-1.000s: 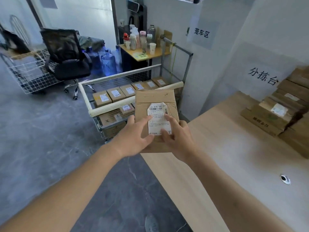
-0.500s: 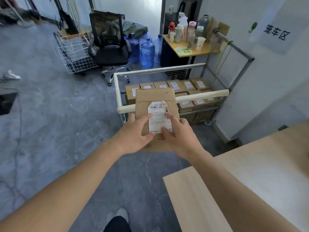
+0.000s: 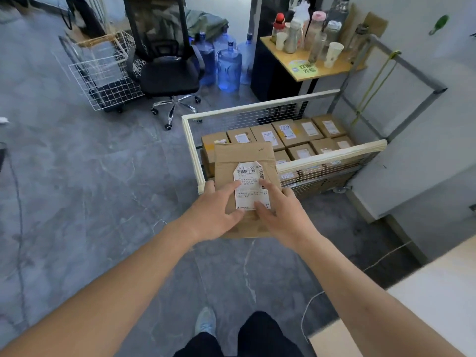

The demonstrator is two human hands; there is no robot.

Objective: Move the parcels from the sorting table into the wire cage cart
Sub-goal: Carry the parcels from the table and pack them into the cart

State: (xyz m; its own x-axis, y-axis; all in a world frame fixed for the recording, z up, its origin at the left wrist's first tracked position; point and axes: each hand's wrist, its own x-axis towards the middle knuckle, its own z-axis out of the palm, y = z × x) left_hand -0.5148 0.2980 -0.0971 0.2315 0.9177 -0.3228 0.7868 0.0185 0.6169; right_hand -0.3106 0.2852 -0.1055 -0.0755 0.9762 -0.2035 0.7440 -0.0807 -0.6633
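Both hands hold one cardboard parcel (image 3: 246, 173) in the air, just in front of the near rail of the wire cage cart (image 3: 332, 157). The left hand (image 3: 215, 213) grips the parcel's near left corner: its thumb lies across the top face, tip at the lower left edge of the white shipping label (image 3: 251, 186), while its other fingers are curled under the box and hidden. The right hand (image 3: 280, 210) grips the near right side in the same way, forefinger and thumb pressed on the label's right half, the rest wrapped out of sight below.

The parcel is flat and oblong. Its long axis runs from 6 o'clock, at the hands, to 12 o'clock, toward the cart, with the label side facing up and the far end tilted slightly upward.

The label has a barcode and a line of large digits that reads, as far as the blur allows, "438-00"; the smaller print below cannot be made out.

Inside the cart, at 1 o'clock from the hands, lie rows of boxed parcels (image 3: 291, 132), each with a white label. A corner of the pale tabletop (image 3: 438, 292) shows at 4 o'clock.
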